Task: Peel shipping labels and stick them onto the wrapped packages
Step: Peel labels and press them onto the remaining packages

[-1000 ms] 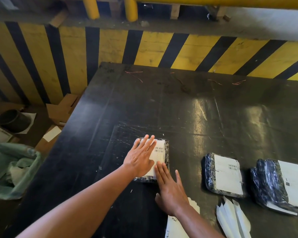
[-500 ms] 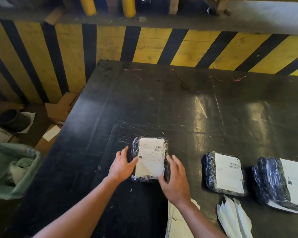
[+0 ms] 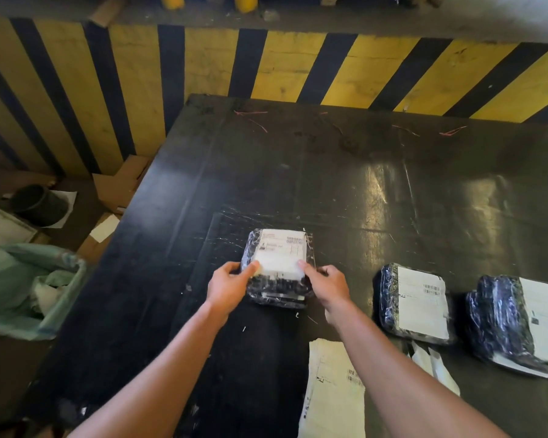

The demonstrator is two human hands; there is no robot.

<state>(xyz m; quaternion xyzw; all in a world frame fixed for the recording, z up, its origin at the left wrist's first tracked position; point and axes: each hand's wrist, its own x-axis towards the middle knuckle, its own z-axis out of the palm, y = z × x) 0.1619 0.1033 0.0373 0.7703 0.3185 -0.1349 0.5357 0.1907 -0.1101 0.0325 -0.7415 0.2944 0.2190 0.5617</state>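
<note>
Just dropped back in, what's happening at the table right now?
A person is labelling wrapped packages at a black table. Both hands grip the labelled package in front of them, the left hand on its left side and the right hand on its right, thumbs on the label. Its near edge looks tilted up. Two more labelled packages lie to the right, and label sheets lie near the table's front edge.

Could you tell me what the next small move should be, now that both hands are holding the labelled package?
Probably carry the package right and set it beside the two labelled packages. Its label is already on, and the left hand and right hand grip its sides with the near edge tilted up.
</note>
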